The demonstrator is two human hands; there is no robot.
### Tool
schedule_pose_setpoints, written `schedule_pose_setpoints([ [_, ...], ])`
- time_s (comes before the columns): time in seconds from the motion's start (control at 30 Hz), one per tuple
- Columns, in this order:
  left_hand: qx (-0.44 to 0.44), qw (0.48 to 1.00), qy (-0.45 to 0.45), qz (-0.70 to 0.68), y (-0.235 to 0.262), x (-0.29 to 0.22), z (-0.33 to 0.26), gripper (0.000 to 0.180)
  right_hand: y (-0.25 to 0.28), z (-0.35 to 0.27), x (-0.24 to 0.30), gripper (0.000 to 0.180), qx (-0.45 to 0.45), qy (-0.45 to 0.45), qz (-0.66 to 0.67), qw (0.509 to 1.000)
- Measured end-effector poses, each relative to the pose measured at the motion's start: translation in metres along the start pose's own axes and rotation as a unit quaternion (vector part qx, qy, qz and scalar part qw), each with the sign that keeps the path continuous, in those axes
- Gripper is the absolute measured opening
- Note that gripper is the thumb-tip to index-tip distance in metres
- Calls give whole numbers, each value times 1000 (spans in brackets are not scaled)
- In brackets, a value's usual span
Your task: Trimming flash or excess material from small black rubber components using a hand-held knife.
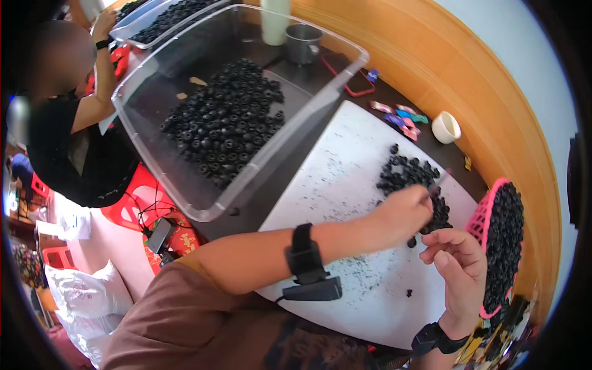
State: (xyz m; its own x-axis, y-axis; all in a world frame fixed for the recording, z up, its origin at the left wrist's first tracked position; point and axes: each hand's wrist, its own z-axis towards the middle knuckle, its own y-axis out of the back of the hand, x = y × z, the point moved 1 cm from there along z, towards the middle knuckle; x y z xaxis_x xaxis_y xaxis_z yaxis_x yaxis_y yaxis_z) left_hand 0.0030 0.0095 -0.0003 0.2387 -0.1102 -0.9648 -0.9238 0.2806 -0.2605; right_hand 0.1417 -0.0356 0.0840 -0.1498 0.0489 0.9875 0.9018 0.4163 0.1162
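Over a pile of small black round pieces (407, 174) on the white board (333, 160), my left hand (404, 213) has its fingers pinched together. It is slightly blurred, and what it holds, if anything, I cannot make out. My right hand (456, 262) is just nearer to me, palm turned up and fingers curled in toward the thumb; anything between the fingertips is hidden or too small to name. The two hands are close but apart. Dark crumbs are scattered over the board, and one loose black piece (409, 293) lies toward its near edge.
A clear plastic tub (203, 213) holds many ring-topped black pieces. At right stands a pink basket (480, 222) full of them. Beyond the board are wrapped sweets (407, 126), a white cup (446, 127), a red-edged phone (351, 77) and a metal mug (302, 44). Another person (68, 142) sits at left.
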Motion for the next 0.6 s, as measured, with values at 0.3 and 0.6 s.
schedule_pose_setpoints([
  [0.3, -45, 966, 169, -188, 10, -9, 6, 13, 36, 3, -77, 21, -62, 1, -225, 972],
  [0.6, -29, 975, 184, -120, -2, -11, 4, 13, 37, 10, -88, 20, -72, 72, -312, 945],
])
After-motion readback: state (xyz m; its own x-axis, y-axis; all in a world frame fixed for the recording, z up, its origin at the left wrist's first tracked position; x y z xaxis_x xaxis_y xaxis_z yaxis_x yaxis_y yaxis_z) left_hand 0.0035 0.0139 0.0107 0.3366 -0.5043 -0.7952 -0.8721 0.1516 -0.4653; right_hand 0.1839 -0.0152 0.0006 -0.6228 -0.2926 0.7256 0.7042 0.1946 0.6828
